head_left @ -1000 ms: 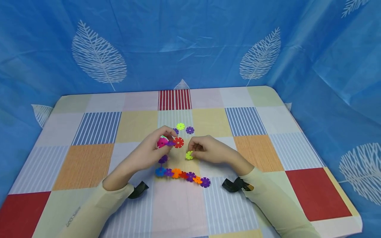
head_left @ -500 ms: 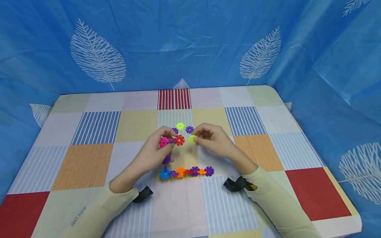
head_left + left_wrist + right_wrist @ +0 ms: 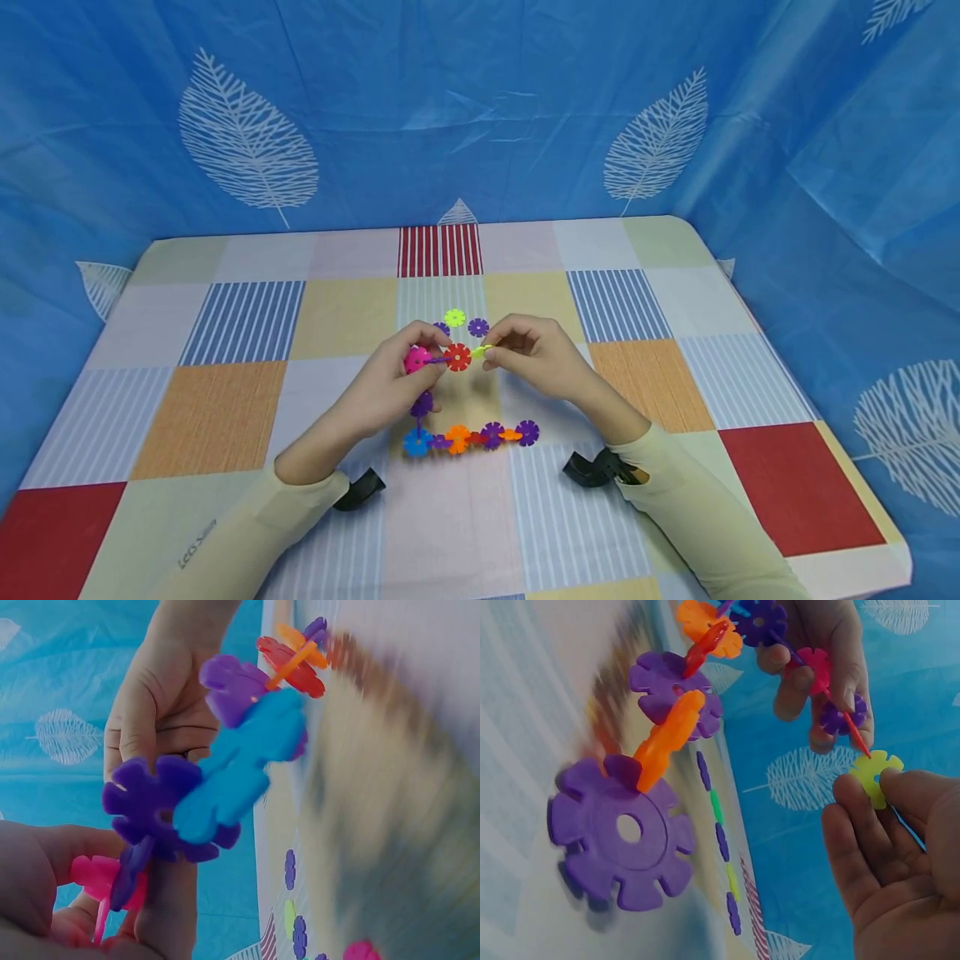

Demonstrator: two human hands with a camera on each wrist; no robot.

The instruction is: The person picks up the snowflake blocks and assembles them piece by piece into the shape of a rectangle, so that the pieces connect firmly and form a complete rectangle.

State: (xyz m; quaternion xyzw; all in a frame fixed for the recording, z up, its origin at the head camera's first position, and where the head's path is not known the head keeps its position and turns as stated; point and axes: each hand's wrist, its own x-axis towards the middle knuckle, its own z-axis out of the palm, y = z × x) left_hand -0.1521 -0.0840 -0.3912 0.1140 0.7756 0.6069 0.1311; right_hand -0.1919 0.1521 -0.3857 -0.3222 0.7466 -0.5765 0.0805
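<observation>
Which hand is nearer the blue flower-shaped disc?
Left. The left hand grips the chain just beyond the blue disc; the right hand is farther off to the right, pinching a yellow-green disc.

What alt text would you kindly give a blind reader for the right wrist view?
A right hand pinches a yellow flower disc, its edge apparently touching a red disc on a multicoloured chain that a left hand grips. Nearest the camera is the chain's large purple end disc; behind is a blue leaf-patterned backdrop.

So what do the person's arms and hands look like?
The left sleeve is cream with small dark lettering; the right sleeve is cream too. A black piece sticks out by each cuff. Left hand and right hand wear no gloves.
</observation>
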